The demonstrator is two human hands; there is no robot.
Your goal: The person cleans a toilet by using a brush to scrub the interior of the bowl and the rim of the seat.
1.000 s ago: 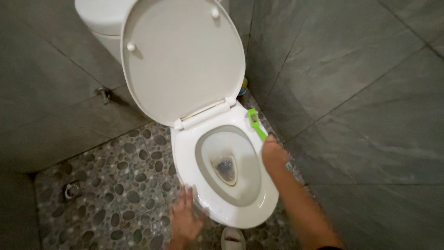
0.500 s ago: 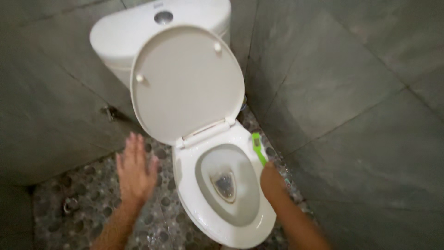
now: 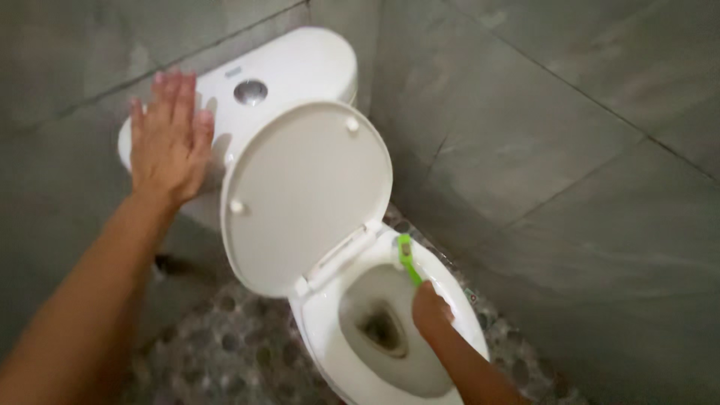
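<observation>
A view from above of a white toilet (image 3: 341,352) in a grey-tiled corner, its lid (image 3: 304,195) standing open against the tank (image 3: 300,71).

Compared with a moment ago, the left hand (image 3: 171,139) has risen from beside the bowl, where it hung over the pebble floor (image 3: 225,352), up to the tank. It now lies flat with fingers spread, holding nothing, on or just above the left end of the tank top, near the round flush button (image 3: 250,91). The view has also tilted up, so the whole tank shows.

The right hand (image 3: 431,311) has stayed at the right side of the bowl. It is closed around a green brush (image 3: 407,259), whose handle reaches up from the fist and rests on the rim near the hinge.

The working end of the brush is hidden by the hand, so its contact with the bowl cannot be made out. The front of the bowl and both arms are cut off by the picture's edge. The left hand is slightly blurred, so it possibly hovers rather than touches. A dark object on the floor, left of the toilet's base, is too dim to identify.
</observation>
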